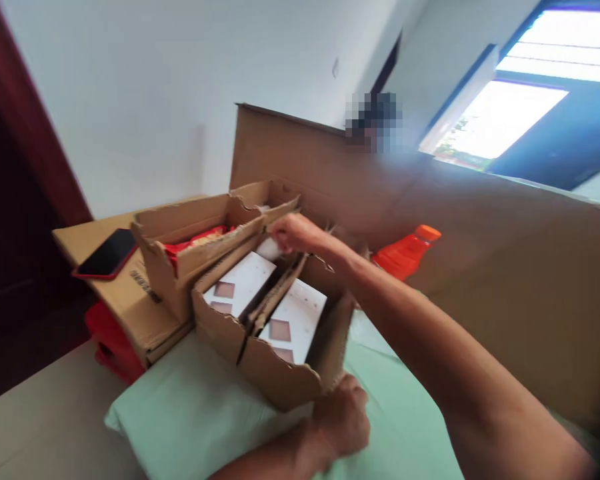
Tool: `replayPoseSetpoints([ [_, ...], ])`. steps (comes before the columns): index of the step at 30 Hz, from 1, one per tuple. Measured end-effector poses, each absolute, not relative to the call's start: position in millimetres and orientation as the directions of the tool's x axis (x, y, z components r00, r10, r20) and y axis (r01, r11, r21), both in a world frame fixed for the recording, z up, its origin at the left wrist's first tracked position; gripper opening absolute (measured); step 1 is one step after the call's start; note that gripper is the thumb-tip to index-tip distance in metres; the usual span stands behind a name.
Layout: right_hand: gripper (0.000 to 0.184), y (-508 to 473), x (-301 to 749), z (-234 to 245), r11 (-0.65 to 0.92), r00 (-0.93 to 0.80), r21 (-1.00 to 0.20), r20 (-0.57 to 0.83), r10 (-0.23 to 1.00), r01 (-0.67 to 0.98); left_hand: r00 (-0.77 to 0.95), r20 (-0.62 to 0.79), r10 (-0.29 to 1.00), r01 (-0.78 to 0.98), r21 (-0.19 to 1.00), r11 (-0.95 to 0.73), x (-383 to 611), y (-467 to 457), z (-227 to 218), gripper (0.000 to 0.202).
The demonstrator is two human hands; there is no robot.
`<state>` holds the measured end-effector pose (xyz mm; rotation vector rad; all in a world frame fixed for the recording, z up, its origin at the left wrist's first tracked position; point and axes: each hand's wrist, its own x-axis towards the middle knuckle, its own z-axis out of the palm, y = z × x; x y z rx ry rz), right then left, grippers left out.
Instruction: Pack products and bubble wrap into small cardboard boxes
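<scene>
The right forearm [430,340] fills the lower right; its curled right hand [293,233] is nearer the mid-frame white wad [267,250] than the curled left hand [344,415]; grips unclear.

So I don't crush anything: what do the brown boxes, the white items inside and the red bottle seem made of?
Boxes: matte cardboard, likely corrugated, judging by the brown walls and ragged edges.
White items: flat, smooth-looking faces suggest coated card or plastic; blur leaves which open.
Bottle: probably plastic, judging by its bright colour and moulded-looking shape; gloss unclear.
</scene>
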<state>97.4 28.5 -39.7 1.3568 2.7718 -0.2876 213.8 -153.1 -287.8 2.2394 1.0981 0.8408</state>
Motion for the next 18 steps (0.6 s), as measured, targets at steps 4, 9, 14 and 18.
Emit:
replayPoseSetpoints([
  [4,0.014,8.4,175.3,-13.2,0.595,-0.526,-0.573,0.306,0.794,0.564,0.464,0.260,0.847,0.506,0.707,-0.494,214.1,-157.1,-288.2,0.009],
  [9,0.026,-38.7,307.3,-51.6,0.391,-0.122,-0.864,0.372,0.920,0.316,0.445,0.260,0.857,0.511,0.712,-0.481,213.0,-162.3,-287.7,0.013],
  [14,0.036,-61.6,419.5,-127.7,0.232,0.372,-0.899,0.374,0.850,0.372,0.421,0.273,0.865,0.534,0.696,-0.480,211.8,-165.9,-285.4,0.016],
  [18,0.033,-60.4,480.7,-161.9,0.163,0.550,-0.849,0.459,0.697,0.502,0.420,0.283,0.862,0.528,0.696,-0.486,211.6,-167.3,-285.0,0.021],
])
